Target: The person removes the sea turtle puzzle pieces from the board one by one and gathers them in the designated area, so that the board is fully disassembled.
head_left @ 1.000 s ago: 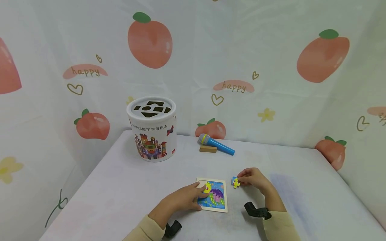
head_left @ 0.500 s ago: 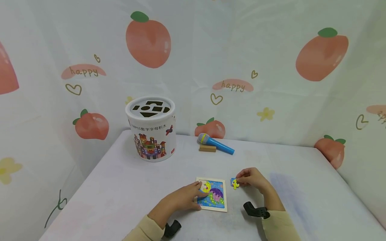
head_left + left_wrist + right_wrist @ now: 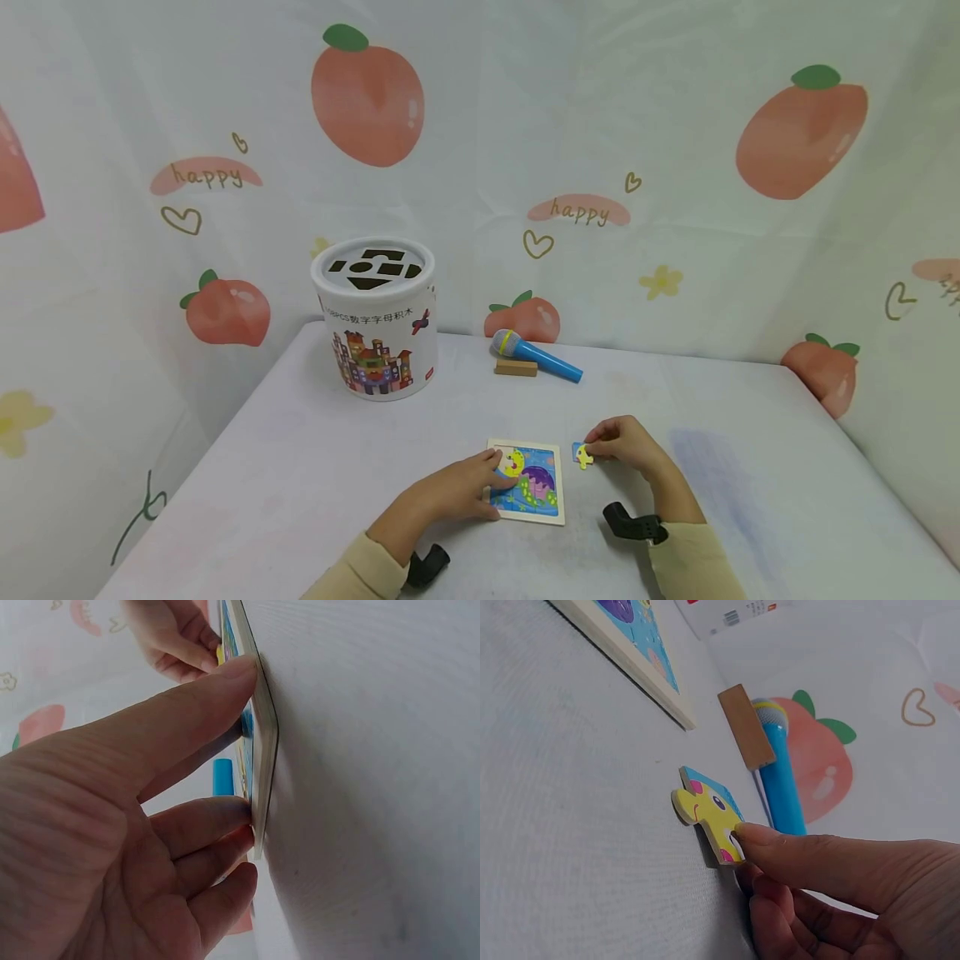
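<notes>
A small picture puzzle (image 3: 537, 487) in a pale wooden frame lies flat on the table. My left hand (image 3: 459, 493) rests on its left side, fingers spread over the picture; the left wrist view has the thumb (image 3: 238, 671) at the frame's edge and the other fingertips along it. Just right of the frame, my right hand (image 3: 628, 446) pinches a yellow and blue puzzle piece (image 3: 718, 814) between thumb and fingers. A face with an eye is printed on that piece, and it is held close over the table, apart from the frame.
Behind the puzzle, a blue toy microphone (image 3: 551, 363) lies beside a brown wooden block (image 3: 516, 368). A white lidded bucket (image 3: 378, 333) with shape cut-outs stands at the back left. A peach-printed cloth (image 3: 465, 150) hangs behind the table (image 3: 360, 467).
The head view has shifted slightly. Both hands keep nearly the same places, the left on the puzzle and the right pinching the puzzle piece.
</notes>
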Motion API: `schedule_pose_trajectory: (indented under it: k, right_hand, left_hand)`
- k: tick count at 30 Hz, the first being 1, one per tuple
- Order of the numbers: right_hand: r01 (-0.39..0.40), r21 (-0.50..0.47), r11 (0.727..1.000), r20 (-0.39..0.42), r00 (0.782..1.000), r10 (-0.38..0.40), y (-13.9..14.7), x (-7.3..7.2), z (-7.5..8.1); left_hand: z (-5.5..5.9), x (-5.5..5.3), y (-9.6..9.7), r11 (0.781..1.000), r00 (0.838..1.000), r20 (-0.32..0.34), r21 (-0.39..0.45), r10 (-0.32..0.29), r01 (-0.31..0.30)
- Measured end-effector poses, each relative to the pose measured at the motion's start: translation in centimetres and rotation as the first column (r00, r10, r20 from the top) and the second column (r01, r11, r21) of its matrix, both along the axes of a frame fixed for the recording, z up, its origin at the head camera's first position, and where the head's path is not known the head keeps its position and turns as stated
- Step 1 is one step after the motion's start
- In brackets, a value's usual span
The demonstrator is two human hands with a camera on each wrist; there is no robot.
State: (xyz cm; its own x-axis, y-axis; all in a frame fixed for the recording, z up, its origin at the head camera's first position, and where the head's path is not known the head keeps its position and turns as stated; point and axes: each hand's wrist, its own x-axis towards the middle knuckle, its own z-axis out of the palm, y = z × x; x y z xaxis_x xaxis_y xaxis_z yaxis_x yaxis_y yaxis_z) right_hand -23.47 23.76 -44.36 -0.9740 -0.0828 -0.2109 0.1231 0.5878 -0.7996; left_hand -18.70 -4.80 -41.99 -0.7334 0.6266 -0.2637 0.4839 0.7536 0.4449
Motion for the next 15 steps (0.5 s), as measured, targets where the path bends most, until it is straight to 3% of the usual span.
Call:
schedule_pose_trajectory:
  k: [15]
  right_hand:
    - [0.030,0.046,0.998,-0.007,1.000,-0.030,-0.54,0.07,0.20]
  left_hand:
    - [-0.24,-0.13,0.03,1.000,1.000,-0.002,-0.016,0.004,-0.004]
